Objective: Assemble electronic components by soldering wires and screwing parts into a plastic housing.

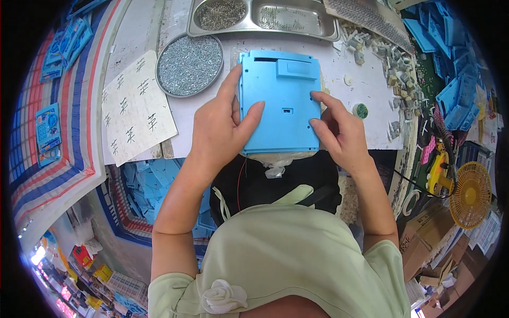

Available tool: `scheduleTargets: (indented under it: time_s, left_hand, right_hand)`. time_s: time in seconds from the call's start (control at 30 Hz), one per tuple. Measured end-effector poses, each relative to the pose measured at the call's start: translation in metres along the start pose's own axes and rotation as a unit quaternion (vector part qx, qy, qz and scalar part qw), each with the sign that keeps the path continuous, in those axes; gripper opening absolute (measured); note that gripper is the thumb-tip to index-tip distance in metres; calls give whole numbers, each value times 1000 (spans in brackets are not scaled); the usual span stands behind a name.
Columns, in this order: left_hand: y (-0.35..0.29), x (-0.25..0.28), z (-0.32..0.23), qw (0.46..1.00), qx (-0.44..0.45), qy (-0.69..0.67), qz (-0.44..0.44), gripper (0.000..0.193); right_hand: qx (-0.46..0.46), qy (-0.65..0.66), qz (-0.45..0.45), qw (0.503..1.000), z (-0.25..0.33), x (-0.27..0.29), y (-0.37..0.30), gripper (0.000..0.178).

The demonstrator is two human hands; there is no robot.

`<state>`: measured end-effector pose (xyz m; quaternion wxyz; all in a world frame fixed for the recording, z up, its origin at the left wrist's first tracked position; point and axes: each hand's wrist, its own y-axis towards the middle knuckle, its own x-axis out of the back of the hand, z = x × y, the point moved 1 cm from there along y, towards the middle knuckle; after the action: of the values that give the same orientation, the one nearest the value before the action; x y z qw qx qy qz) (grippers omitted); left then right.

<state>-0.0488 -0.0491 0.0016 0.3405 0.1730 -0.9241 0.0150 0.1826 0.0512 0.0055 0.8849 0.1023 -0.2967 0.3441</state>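
A light-blue plastic housing [281,106], flat and roughly rectangular, lies at the table's near edge. It has a raised block near the top, a slot beside that and a small rectangular opening in the middle. My left hand [220,124] grips its left side, thumb over the face and index finger along the edge. At the right edge, my right hand [340,127] holds it with thumb and curled index finger near two small holes. Beneath the housing, a bit of clear plastic wrapping [275,172] sticks out, and a thin red wire [241,183] hangs down at the left.
A round dish of small screws [190,64] and a steel tray [331,29] of small metal parts stand beyond. Grey metal parts [403,79] lie scattered at right, near a small green round thing [360,110]. A handwritten sheet [135,114] and a yellow fan [470,193] flank the table.
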Motion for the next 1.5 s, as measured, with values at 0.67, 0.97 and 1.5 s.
scheduleTargets:
  time_s: [0.67,0.97,1.5]
  left_hand:
    - [20,60,49,999,34,-24,-26,28]
    - [57,67,81,958,-59,272,-75,11]
    - [59,70,91,950,-63,275,-137,11]
  right_hand:
    - [-28,-161,192,968,41,38,28,46]
    - [421,-334,24,843,85,-94,203,13]
    - [76,-80,81,991,10,45,146,15]
